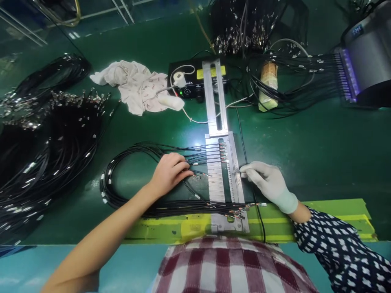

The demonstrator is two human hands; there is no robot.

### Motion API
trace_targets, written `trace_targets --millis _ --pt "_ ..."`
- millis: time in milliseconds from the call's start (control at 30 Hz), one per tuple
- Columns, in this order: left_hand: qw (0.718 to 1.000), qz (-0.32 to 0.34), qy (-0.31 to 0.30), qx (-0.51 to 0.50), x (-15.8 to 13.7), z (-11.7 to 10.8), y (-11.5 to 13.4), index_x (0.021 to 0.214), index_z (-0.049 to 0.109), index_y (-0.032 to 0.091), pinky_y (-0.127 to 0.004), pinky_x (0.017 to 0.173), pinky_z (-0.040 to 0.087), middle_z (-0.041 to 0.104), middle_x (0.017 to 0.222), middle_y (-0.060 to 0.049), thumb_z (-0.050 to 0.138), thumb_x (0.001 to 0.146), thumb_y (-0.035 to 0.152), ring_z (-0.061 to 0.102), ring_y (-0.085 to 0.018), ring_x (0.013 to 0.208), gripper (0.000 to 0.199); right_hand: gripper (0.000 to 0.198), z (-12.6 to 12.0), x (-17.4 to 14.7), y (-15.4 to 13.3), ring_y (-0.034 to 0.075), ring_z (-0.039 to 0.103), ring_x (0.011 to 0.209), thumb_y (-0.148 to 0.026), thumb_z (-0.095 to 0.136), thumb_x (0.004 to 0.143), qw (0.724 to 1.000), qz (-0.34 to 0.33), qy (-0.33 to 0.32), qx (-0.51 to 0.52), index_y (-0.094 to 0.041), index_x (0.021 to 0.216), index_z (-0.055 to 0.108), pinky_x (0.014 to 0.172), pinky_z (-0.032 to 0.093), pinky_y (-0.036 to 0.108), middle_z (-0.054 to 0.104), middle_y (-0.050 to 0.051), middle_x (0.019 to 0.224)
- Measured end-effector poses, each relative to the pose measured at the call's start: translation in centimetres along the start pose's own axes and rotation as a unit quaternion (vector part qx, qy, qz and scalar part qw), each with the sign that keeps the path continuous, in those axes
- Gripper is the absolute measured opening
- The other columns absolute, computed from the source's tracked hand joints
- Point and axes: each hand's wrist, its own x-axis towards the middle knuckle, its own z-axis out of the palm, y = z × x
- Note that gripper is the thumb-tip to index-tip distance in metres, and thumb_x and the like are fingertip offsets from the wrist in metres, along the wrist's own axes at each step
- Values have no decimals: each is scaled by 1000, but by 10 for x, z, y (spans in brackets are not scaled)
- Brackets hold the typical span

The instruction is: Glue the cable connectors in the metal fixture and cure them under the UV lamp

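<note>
My left hand (170, 173), bare, is closed around thin black cables; the stripped end of one cable (201, 173) reaches past my fingertips toward a slotted metal fixture (216, 183). Several cables lie side by side across the fixture's upper part, their small metal terminals in its slots. My right hand (269, 185), in a white glove, has thumb and forefinger pinched together at the fixture's right edge. Whatever is between those fingertips is too small to make out. Nearer my body, a looped cable bundle (183, 208) crosses the fixture's lower end.
Large heaps of black cables (45, 150) lie at left. Behind the fixture are a crumpled cloth (137, 85), a black control box (191, 92) and a white handheld piece (171, 102). A taped roll (269, 87) and a grey machine with purple light (366, 61) stand at right.
</note>
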Motion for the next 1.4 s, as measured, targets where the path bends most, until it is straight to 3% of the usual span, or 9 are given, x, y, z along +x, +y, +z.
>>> trace_targets --millis 100,200,333,500,733,867,1033,1200,1400 --pt "1000 0 9 -4 -4 -4 -4 91 61 18 -32 73 39 64 88 -4 65 89 38 56 -18 84 20 23 -2 1 -3 17 67 77 -31 50 99 1000 -13 0 -12 -26 95 72 72 50 31 73 -1 86" --pt "999 30 17 2 1 -4 2 89 58 18 -32 73 39 63 82 -2 64 90 35 55 -17 80 18 21 -2 11 -17 19 66 87 -32 52 98 994 -87 -2 -69 -24 97 72 78 50 34 72 2 95" --pt "996 74 26 39 11 -1 21 82 55 18 -30 66 36 58 72 -1 61 92 35 50 -15 71 20 26 14 35 -47 27 59 101 -43 64 91 963 -189 -73 -176 -20 101 72 88 45 43 67 7 108" --pt "994 84 40 64 5 -5 21 84 56 17 -30 68 38 61 78 -3 61 92 33 54 -17 77 18 23 42 51 -57 22 55 92 -37 60 96 943 -222 -136 -206 -21 84 71 84 36 40 66 4 98" --pt "994 -23 23 107 -23 -24 -25 96 60 19 -36 77 42 66 93 -7 65 88 40 57 -22 89 23 20 47 51 -41 21 53 89 -31 62 96 952 -208 -86 -206 -22 80 71 79 30 38 66 2 92" --pt "1000 -10 -9 2 -7 -15 -2 114 59 19 -39 86 44 67 105 -9 61 92 35 59 -23 99 27 21 46 51 -43 21 56 91 -31 58 97 951 -220 -76 -205 -22 82 69 82 32 40 68 1 94" --pt "977 -54 8 -205 16 3 28 97 62 18 -28 75 49 65 87 -4 52 96 21 59 -15 83 11 28 25 39 -31 27 56 112 -38 61 95 964 -172 -28 -199 -26 119 63 96 36 45 65 6 121" --pt "986 -57 25 -157 27 18 37 88 60 18 -29 71 48 62 84 -5 49 97 21 57 -16 81 15 21 0 25 -3 26 57 115 -32 54 97 983 -56 33 -174 -27 115 63 101 42 48 65 4 121" --pt "997 -32 12 -76 35 30 46 90 60 17 -29 68 43 58 80 -5 44 99 20 51 -17 77 18 19 2 26 -2 28 58 115 -32 55 96 984 -42 22 -173 -28 112 64 100 42 52 66 4 120"
